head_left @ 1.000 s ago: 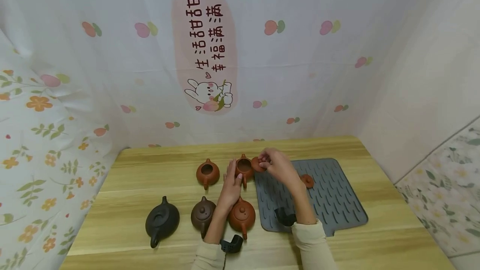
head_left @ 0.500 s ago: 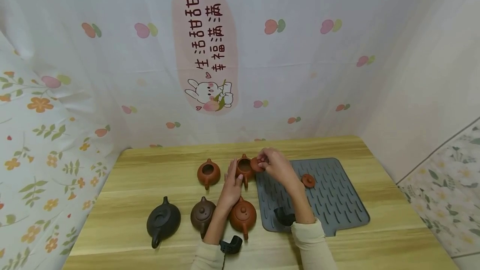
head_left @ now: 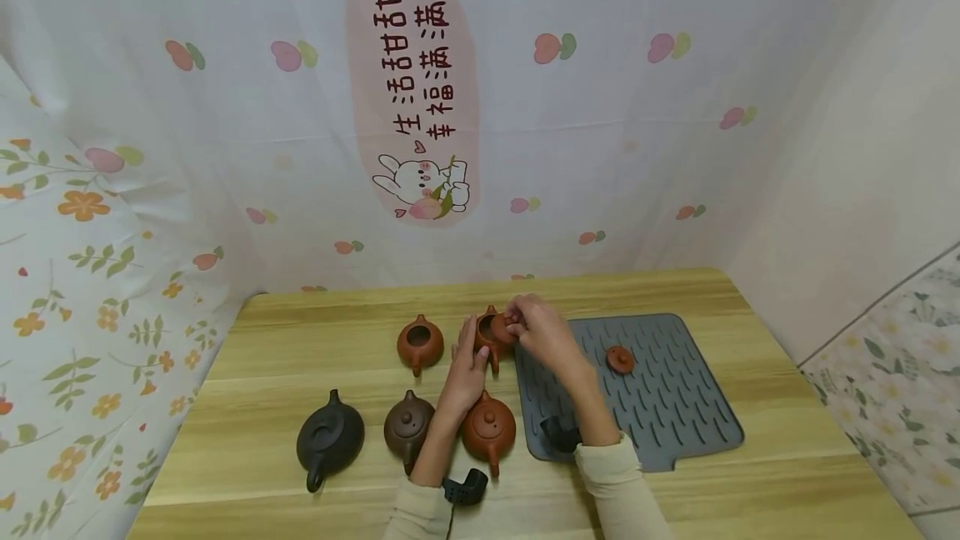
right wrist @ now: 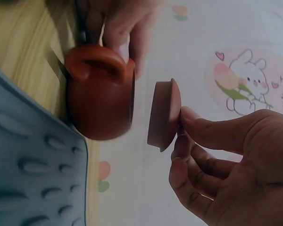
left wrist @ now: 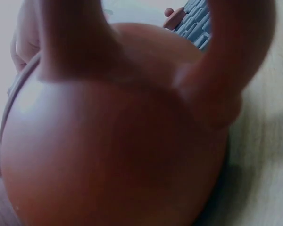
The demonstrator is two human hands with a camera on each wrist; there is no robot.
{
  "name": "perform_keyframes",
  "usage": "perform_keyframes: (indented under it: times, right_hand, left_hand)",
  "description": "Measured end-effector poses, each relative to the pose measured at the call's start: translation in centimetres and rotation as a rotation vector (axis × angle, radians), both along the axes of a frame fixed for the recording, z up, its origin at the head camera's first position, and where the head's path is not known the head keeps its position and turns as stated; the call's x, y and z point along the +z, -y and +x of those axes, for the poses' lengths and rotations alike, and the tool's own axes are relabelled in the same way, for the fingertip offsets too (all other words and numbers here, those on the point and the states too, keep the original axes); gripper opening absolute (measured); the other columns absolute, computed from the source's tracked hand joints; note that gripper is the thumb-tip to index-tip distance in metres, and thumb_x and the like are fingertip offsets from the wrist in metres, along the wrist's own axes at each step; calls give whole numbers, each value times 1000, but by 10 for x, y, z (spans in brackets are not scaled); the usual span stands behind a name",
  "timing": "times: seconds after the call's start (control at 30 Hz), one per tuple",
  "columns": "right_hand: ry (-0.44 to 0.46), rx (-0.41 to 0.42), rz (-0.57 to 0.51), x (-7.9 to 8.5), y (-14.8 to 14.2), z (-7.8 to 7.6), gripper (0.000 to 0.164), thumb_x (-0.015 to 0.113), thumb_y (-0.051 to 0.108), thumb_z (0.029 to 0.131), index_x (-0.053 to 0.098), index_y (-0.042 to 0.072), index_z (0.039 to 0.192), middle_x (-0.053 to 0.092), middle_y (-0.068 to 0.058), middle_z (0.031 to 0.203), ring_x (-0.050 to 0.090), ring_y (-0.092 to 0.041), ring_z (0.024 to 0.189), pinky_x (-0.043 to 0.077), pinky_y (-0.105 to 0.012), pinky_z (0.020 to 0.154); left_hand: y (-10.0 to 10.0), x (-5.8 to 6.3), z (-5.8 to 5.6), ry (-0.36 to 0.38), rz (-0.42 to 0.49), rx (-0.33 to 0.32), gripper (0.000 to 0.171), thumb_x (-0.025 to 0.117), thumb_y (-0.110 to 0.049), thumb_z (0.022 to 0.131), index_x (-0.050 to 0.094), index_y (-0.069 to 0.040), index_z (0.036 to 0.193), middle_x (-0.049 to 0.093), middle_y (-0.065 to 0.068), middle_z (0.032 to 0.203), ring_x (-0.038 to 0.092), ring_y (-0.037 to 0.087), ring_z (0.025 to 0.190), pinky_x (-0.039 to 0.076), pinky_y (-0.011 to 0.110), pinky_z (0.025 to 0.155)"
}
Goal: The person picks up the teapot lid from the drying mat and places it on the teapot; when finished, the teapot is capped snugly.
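Note:
A reddish-brown clay teapot (head_left: 492,349) stands at the table's back, its opening partly visible. My left hand (head_left: 461,386) holds its left side, the thumb by the rim near the handle. My right hand (head_left: 545,337) pinches a matching teapot lid (right wrist: 164,115), which hangs above the opening, apart from the rim. The knob is hidden by my fingertips. In the left wrist view a teapot body (left wrist: 113,155) with its handle fills most of the frame; I cannot tell which teapot it is.
An open red teapot (head_left: 420,350) stands left. Lidded brown (head_left: 403,421) and red (head_left: 489,433) teapots stand in front, beside my left forearm. Farther left sits a flat black teapot (head_left: 327,440). Another lid (head_left: 620,359) lies on the grey ridged mat (head_left: 678,390) at right.
My right hand has moved left with the lid, from beside the teapot to over its opening. My left hand has stayed at the teapot.

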State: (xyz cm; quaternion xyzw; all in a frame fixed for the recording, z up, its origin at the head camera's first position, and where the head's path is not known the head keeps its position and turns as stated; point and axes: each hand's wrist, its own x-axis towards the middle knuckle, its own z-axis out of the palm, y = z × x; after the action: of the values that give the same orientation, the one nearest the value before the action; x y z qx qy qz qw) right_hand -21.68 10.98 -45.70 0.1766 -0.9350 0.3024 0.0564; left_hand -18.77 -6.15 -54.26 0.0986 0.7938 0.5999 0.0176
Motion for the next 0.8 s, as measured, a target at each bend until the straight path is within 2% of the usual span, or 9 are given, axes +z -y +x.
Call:
perform_keyframes:
  times: [0.23, 0.47, 0.8]
  right_hand:
    - [11, -32, 33, -2, 6, 1, 10, 79, 0, 100, 73, 4, 107, 70, -13, 106, 69, -26, 89, 59, -41, 73]
    - [-60, 2, 63, -9, 14, -2, 11, 82, 1, 98, 74, 3, 106, 72, -14, 104, 73, -30, 91, 62, -44, 76]
    - [-20, -18, 41, -12, 16, -4, 12, 81, 1, 99, 74, 4, 108, 70, -13, 105, 72, -28, 89, 61, -42, 74]
  left_hand:
    - [-1, 0, 0, -8, -2, 1, 66, 44, 3, 115, 14, 5, 174, 6, 33, 180, 3, 53, 168, -3, 70, 134]
    - [-2, 0, -2, 8, -1, 12, 65, 42, 3, 116, 14, 4, 174, 5, 32, 181, 2, 51, 169, -3, 69, 134]
    - [-3, 0, -2, 3, -2, 11, 64, 42, 3, 116, 14, 4, 174, 5, 32, 181, 2, 51, 168, -4, 70, 134]
